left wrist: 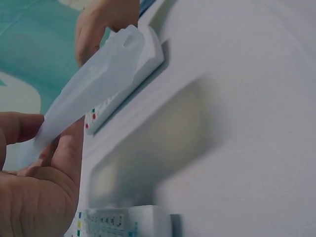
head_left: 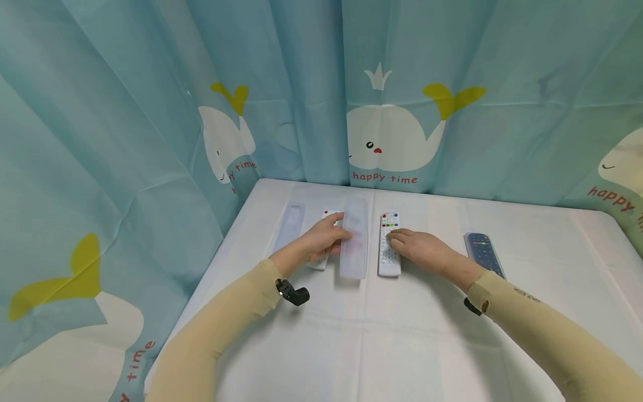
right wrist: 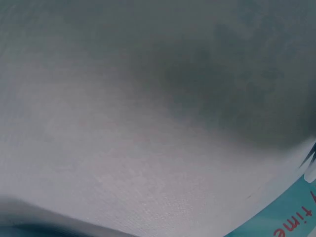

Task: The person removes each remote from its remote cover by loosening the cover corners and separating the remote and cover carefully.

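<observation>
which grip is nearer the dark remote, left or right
Right. The right grip is over a white remote, left of the dark remote; the left grip is farther left, holding a translucent sleeve.

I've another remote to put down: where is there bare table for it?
A broad patch of tabletop is free on the near side, between left sleeve and right sleeve; another lies right of the dark remote. The far left is crowded: the left hand holds a translucent case near two white remotes, with another case lying further left.

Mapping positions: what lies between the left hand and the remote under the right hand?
The head view shows a translucent sleeve, held by the left hand.
</observation>
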The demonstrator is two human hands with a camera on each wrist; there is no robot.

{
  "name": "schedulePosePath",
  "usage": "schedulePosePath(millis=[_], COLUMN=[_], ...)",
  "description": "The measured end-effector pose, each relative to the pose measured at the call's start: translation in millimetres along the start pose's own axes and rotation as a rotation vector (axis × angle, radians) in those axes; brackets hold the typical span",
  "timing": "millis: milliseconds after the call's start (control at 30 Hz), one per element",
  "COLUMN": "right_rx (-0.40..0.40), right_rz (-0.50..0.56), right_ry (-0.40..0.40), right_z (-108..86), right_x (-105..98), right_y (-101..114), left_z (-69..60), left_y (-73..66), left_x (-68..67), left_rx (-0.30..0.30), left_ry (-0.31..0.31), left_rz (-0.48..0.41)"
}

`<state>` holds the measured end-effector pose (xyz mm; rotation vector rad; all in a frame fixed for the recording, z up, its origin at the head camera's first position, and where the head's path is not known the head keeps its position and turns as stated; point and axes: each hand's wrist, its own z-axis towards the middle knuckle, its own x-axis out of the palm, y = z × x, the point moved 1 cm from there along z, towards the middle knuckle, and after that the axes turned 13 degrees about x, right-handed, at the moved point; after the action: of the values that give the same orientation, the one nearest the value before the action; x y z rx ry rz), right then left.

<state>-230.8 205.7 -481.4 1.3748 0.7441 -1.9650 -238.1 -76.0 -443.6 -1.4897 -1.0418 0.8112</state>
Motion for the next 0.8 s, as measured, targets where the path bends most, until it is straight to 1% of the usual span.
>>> schedulePosePath(millis=[133, 233, 400, 500, 633, 800], right_rx=[0.006, 0.029, 0.105, 0.159, 0.214, 0.261], right_rz=[0.014, 0.047, 0.109, 0.139, 0.166, 0.208], right_ry=[0.003, 0.011, 0.035, 0.040, 0.029, -0.017], right_z=[-3.2, -4.4, -6.8, -10.0, -14.8, -20.3], right_x=[1.0, -1.7, -12.9, -18.9, -23.5, -30.0], right_y=[-0.2, 0.9, 4.3, 4.9, 3.9, 2.4], left_z=[6.4, 11.3, 20.0, 23.8, 28.1, 33.6], left_y=[-2.3, -4.3, -3.4, -2.1, -0.3, 2.2], left_x=[2.0, 5.5, 11.6, 15.0, 18.4, 21.1], left_rx=[-0.008, -0.022, -0.042, -0.053, -0.069, -0.084], left_ry=[-0.006, -0.008, 0.002, -0.003, -0.024, -0.055], left_rz=[0.057, 0.107, 0.176, 0.213, 0.253, 0.285])
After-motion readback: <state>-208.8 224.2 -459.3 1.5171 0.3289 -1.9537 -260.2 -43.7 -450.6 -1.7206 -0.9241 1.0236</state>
